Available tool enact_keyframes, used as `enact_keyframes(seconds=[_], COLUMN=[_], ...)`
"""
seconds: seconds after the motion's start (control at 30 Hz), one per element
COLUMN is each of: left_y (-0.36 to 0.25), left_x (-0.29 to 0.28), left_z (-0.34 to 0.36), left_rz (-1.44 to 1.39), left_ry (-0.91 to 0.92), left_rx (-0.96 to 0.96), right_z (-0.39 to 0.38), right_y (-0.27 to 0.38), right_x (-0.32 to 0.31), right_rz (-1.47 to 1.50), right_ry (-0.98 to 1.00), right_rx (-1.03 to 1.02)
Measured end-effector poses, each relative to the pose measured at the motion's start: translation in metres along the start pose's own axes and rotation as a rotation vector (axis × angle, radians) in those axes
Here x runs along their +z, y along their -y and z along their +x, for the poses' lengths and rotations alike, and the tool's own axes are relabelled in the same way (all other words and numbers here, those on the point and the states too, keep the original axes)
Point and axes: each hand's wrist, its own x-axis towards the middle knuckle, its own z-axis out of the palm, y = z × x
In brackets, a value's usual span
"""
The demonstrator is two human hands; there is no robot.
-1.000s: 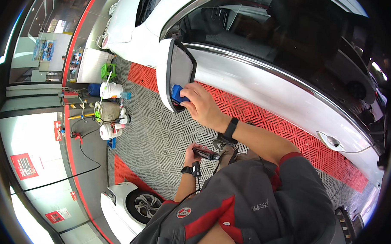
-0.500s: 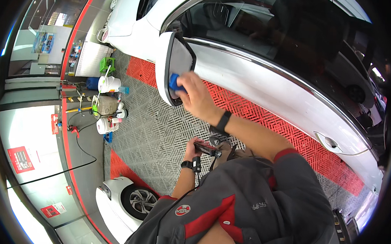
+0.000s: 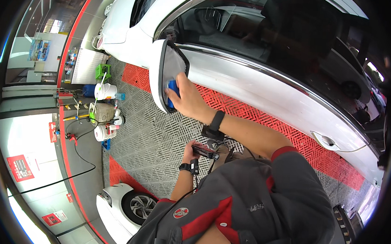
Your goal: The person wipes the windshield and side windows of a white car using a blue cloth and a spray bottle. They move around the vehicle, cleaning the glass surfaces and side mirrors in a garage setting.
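Low by the waist the left hand (image 3: 191,151) has its fingers closed around a small dark red device (image 3: 204,151), while farther out the right hand (image 3: 188,98) presses a gripped blue pad (image 3: 172,92) flat on the side mirror (image 3: 168,73) glass, best worked with even, overlapping passes

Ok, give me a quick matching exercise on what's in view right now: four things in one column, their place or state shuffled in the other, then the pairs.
Things:
1. right hand
2. left hand
3. blue pad
4. white bucket

Places or states:
A. standing on the grey floor grating, away from the car
B. pressed against the side mirror
C. holding a small dark red device near the waist
D. pushing the pad onto the mirror glass

Pairs: 1-D, 2-C, 3-B, 4-A
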Motion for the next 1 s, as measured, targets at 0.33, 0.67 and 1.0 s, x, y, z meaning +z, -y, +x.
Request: enact_keyframes(seconds=[0.33, 0.67, 1.0], left_y=[-0.015, -0.014, -0.010], left_x=[0.005, 0.011, 0.004], left_z=[-0.017, -0.019, -0.016], left_rz=[0.021, 0.054, 0.031], left_ry=[-0.003, -0.028, -0.003], left_rx=[0.049, 0.002, 0.026], right_z=[-0.011, 0.008, 0.036], right_y=[-0.014, -0.004, -0.036], right_x=[0.006, 0.004, -0.005], right_rz=[-0.226, -0.303, -0.238], right_ry=[0.088, -0.064, -0.008], right_rx=[0.022, -0.159, -0.092])
